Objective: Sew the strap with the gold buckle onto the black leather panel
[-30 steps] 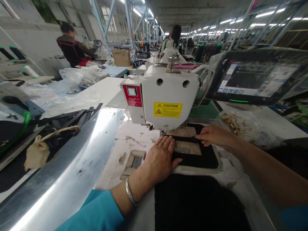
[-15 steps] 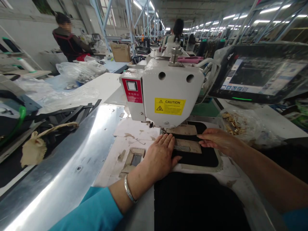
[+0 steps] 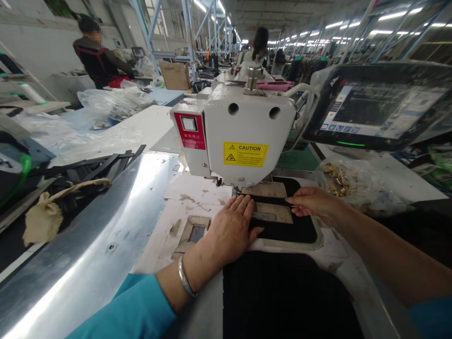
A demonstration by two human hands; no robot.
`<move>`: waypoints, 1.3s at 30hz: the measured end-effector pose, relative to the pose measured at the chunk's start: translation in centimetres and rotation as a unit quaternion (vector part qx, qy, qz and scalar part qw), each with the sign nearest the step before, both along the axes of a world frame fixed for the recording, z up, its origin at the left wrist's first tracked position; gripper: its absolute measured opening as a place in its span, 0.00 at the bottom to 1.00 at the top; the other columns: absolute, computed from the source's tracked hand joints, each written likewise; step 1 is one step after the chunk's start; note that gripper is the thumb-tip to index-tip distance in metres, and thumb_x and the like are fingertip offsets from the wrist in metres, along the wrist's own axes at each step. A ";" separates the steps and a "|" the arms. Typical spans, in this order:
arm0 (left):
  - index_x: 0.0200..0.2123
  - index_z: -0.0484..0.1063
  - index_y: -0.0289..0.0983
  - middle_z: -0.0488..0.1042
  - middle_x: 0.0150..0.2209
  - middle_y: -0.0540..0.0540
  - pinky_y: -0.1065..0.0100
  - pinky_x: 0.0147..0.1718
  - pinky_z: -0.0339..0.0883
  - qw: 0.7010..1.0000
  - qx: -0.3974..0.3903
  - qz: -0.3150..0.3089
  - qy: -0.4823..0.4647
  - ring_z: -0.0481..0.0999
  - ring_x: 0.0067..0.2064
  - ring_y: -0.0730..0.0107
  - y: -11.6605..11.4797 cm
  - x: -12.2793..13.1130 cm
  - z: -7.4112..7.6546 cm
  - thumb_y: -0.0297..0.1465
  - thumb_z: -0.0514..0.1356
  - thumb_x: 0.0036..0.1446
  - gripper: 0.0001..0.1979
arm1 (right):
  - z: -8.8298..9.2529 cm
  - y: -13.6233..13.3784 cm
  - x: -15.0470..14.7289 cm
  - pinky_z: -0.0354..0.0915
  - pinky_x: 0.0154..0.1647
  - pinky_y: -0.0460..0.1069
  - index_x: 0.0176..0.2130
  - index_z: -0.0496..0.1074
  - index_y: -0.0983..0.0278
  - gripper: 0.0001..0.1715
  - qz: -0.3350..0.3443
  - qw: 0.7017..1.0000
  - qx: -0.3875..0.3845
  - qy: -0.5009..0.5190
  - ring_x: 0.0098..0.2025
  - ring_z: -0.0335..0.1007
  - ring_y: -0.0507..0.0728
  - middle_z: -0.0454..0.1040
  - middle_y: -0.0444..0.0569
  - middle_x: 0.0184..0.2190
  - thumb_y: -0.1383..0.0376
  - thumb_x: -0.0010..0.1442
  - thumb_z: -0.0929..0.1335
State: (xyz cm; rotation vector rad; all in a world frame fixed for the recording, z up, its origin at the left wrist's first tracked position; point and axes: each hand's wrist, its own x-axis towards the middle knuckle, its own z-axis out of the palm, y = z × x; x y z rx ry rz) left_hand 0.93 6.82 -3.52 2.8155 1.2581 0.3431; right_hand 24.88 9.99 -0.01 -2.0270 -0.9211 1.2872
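My left hand (image 3: 231, 226) lies flat, fingers together and stretched out, over the left part of a black fabric panel (image 3: 296, 231) below the sewing machine head (image 3: 247, 136). My right hand (image 3: 312, 203) pinches something small and thin at the panel's right side; I cannot make out what it is. Two brownish clamp plates, a far plate (image 3: 266, 189) and a near plate (image 3: 282, 214), rest on the black fabric between my hands. My left fingertips reach the left end of the near plate. The needle area is partly hidden behind the machine head and my fingers.
A larger black piece (image 3: 286, 292) lies in front. On the right are a plastic bag of gold-coloured metal parts (image 3: 335, 179) and a control screen (image 3: 377, 108). Black strips (image 3: 92, 172) lie left of the shiny metal plate (image 3: 116, 226). A person (image 3: 100, 56) works at the back left.
The whole view has shifted slightly. My left hand stays flat on the fabric, and my right hand keeps its pinch at the same place.
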 end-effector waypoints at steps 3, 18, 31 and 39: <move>0.64 0.59 0.26 0.60 0.65 0.32 0.54 0.66 0.51 1.000 0.000 0.000 0.000 0.60 0.66 0.51 0.0 0.0 0.1 0.46 0.53 0.65 0.34 | 0.2 -0.1 0.0 0.68 0.22 0.41 0.25 0.64 0.64 0.16 -0.010 1.000 0.003 0.022 0.21 0.67 0.48 0.68 0.44 0.18 0.75 0.58 0.71; 0.64 0.59 0.26 0.59 0.66 0.33 0.54 0.66 0.52 1.000 -0.006 -0.001 -0.001 0.60 0.67 0.51 0.1 -0.1 0.2 0.45 0.53 0.65 0.34 | 0.2 -0.6 -0.3 0.67 0.25 0.41 0.25 0.63 0.64 0.16 0.008 1.000 0.015 -0.002 0.22 0.67 0.47 0.68 0.43 0.19 0.73 0.62 0.69; 0.63 0.59 0.25 0.60 0.65 0.31 0.54 0.66 0.53 1.000 -0.009 0.003 0.000 0.61 0.66 0.50 0.1 0.4 0.4 0.44 0.55 0.64 0.33 | 0.0 -0.5 -0.3 0.59 0.15 0.41 0.31 0.62 0.64 0.12 0.064 0.994 -0.037 -0.082 0.14 0.63 0.48 0.67 0.40 0.16 0.66 0.64 0.69; 0.64 0.55 0.21 0.60 0.65 0.30 0.56 0.66 0.52 0.996 -0.013 -0.085 0.011 0.59 0.66 0.51 -0.8 8.3 0.5 0.42 0.50 0.67 0.33 | -0.8 -0.4 0.4 0.55 0.15 0.40 0.29 0.61 0.63 0.12 0.066 0.997 -0.024 -0.038 0.14 0.62 0.47 0.66 0.40 0.15 0.67 0.64 0.66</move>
